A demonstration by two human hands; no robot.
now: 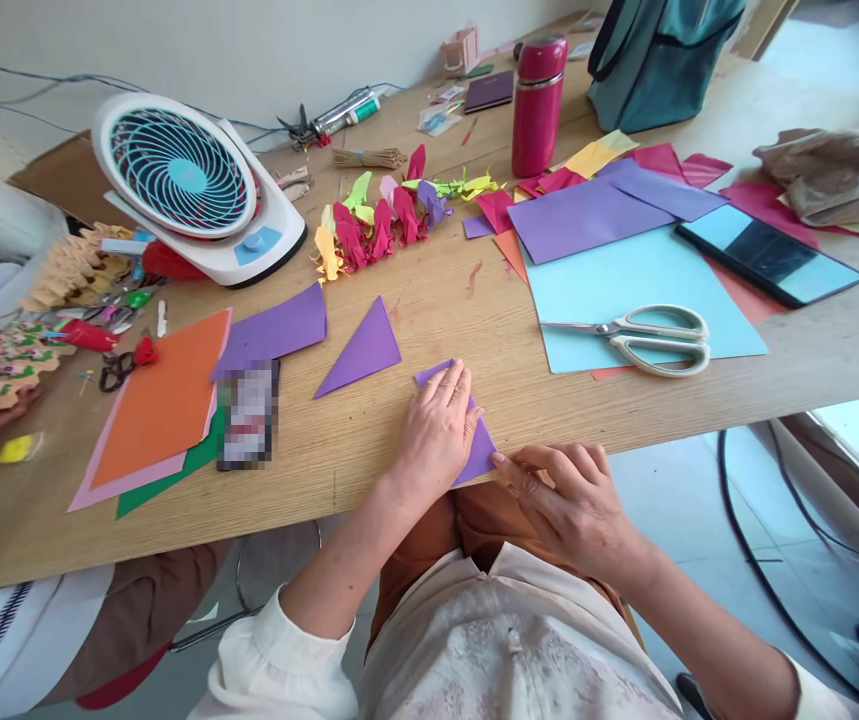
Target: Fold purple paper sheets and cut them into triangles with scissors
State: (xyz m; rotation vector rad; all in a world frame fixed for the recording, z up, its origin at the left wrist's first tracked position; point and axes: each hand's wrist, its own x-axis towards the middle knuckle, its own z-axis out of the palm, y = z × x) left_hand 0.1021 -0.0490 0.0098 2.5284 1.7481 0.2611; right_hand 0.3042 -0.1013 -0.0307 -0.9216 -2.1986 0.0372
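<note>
Near the table's front edge lies a folded piece of purple paper (480,450), partly covered by my left hand (436,425). That hand rests flat on it with fingers stretched out. My right hand (568,498) pinches the paper's right corner between thumb and fingertips. A folded purple triangle (361,350) lies on the wood just left of my hands. To the right, scissors (643,335) with pale handles rest, blades closed, on a light blue sheet (579,300).
Left are an orange sheet (163,400), a purple sheet (279,330), a blurred phone-like object (249,415) and a fan (189,190). Behind are folded paper shapes (380,225) and a magenta flask (538,110). A dark phone (766,250) lies right. Another person's leg (136,620) shows lower left.
</note>
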